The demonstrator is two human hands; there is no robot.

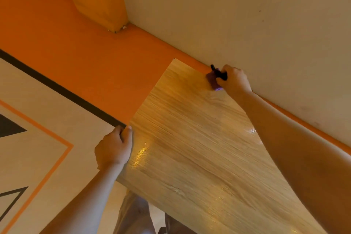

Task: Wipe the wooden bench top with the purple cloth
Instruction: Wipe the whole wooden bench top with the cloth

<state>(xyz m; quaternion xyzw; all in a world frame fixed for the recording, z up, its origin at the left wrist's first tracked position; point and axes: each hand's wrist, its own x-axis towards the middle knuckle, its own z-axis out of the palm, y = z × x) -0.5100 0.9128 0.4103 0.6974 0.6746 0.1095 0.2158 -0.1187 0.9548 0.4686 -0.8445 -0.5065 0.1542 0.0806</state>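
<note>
Bench top, left hand on edge, purple cloth in right hand

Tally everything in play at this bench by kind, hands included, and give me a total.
Wooden bench top: 1
Purple cloth: 1
Black item held with the cloth, kind unclear: 1
Hands: 2, left hand gripping the bench edge, right hand holding the cloth
Total: 5
</note>
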